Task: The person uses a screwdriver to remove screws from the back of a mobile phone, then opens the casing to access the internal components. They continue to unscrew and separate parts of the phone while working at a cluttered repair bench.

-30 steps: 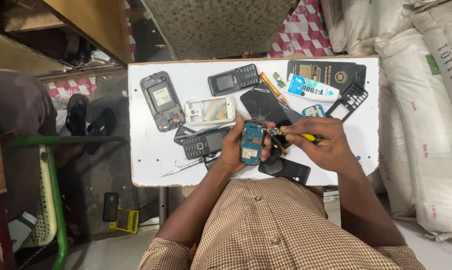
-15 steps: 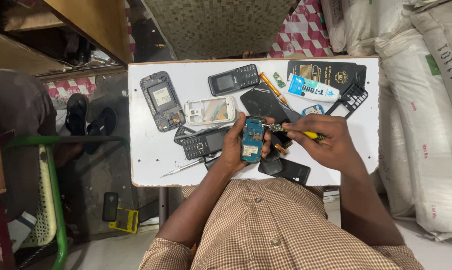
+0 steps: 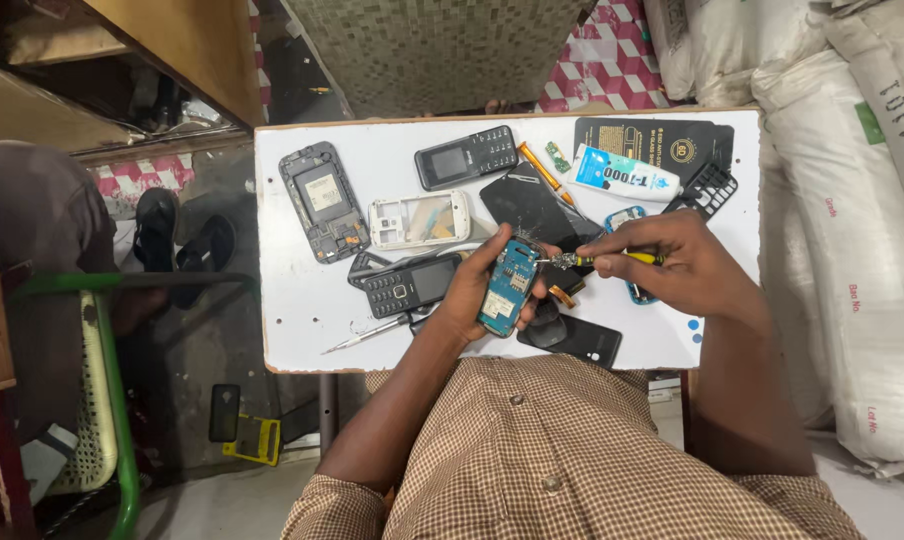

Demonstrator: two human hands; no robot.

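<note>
- One white tabletop (image 3: 302,310) lies under both hands, strewn with phone parts.
- Beyond the hands: one black screen panel (image 3: 528,207), one dark rear housing (image 3: 320,200), one white frame (image 3: 419,219); two black keypad phones, one (image 3: 466,157) far, one (image 3: 410,284) left of the left hand.
- The left hand (image 3: 477,295) grips one blue circuit board (image 3: 507,288), tilted up.
- The right hand (image 3: 684,268) pinches one yellow screwdriver (image 3: 612,259), its tip at the board's top edge.
- Judged: a screw is being worked; the next move needs a steady, seated tip.

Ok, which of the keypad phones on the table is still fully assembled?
The black keypad phone at the table's far edge, with screen and keys intact; the one beside the left hand lies among loose parts.
</note>
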